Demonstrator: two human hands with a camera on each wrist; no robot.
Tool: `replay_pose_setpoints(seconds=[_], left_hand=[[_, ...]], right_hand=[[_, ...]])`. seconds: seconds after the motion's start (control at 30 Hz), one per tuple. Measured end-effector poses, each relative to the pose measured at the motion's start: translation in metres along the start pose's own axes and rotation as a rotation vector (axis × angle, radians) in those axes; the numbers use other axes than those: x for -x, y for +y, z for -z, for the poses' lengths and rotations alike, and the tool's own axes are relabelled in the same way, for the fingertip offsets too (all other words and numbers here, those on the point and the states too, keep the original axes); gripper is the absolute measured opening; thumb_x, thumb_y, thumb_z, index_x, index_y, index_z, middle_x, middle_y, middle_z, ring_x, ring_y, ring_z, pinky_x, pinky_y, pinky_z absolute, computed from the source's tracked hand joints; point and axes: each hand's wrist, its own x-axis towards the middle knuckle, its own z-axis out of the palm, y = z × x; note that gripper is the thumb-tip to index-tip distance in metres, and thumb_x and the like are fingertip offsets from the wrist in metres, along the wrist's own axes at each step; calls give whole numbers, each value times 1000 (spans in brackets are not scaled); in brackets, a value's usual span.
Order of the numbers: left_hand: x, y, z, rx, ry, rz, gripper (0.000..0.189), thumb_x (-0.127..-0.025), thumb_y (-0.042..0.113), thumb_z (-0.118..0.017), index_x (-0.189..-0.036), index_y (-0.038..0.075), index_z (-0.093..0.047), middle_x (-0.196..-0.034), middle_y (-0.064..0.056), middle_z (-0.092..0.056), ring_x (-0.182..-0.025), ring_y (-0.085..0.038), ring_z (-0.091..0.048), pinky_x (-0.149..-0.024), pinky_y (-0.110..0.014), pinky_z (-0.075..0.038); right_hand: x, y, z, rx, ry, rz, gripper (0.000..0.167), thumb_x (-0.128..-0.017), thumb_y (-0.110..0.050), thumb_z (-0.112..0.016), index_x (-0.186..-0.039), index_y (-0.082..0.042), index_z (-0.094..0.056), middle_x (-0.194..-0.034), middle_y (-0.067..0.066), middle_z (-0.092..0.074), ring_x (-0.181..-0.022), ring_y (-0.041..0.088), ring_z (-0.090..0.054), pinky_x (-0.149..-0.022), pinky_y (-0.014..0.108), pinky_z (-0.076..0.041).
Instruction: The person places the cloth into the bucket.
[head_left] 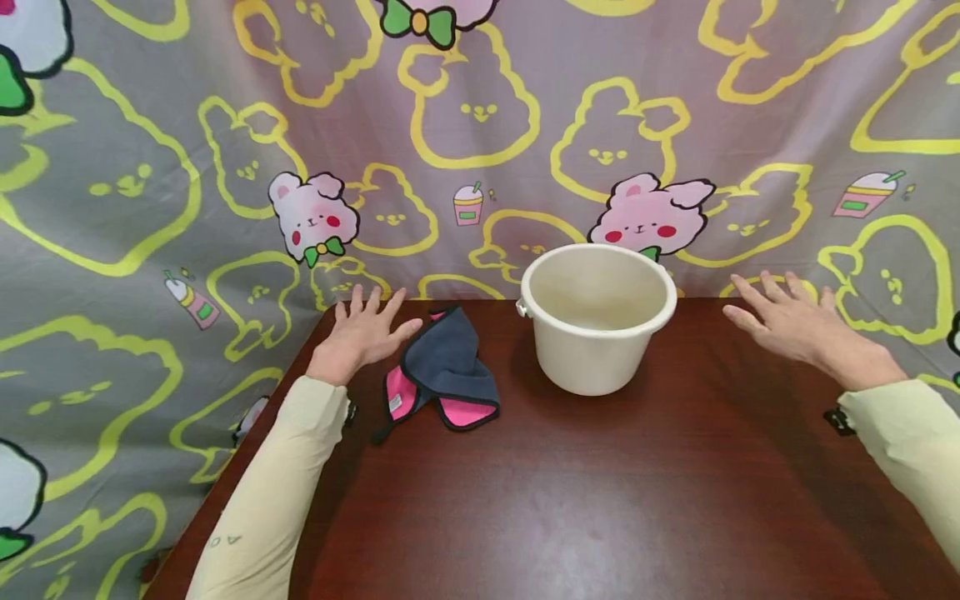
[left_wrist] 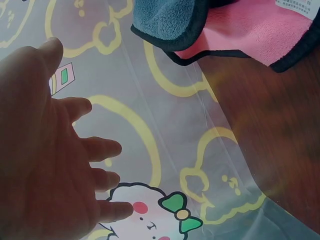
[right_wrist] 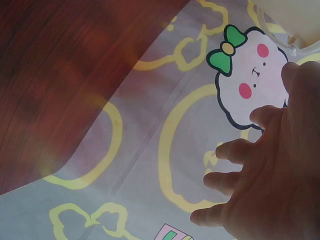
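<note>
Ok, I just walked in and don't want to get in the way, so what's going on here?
A person is holding both bare hands out over a dark wooden table, gripping nothing. The left hand is beside a rumpled blue-grey and pink cloth. A cream bucket stands upright between the cloth and the right hand, which is apart from it.

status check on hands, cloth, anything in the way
Left hand empty, near cloth. Right hand empty, fingers spread. Cloth rumpled on table. Bucket upright between cloth and right hand.
</note>
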Motion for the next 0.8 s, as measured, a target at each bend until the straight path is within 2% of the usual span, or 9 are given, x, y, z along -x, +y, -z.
replay_pose_setpoints(seconds=[0.53, 0.8], left_hand=[[-2, 10, 3, -27, 19, -26, 82, -94, 71, -30, -159, 25, -10, -163, -22, -10, -149, -49, 7, -115, -70, -3], [0, 14, -1, -4, -11, -27, 81, -95, 71, -27, -159, 26, -7, -164, -21, -5, -149, -48, 9, -115, -70, 0]], right_hand=[[-3, 4, 1, -10, 2, -8, 84, -95, -72, -17, -159, -19, -2, -155, 38, -10, -141, 60, -1, -100, 81, 4], [-4, -3, 3, 6, 24, 9, 84, -95, -73, -18, -159, -20, -5, -154, 38, -14, -140, 60, -6, -100, 81, 4]])
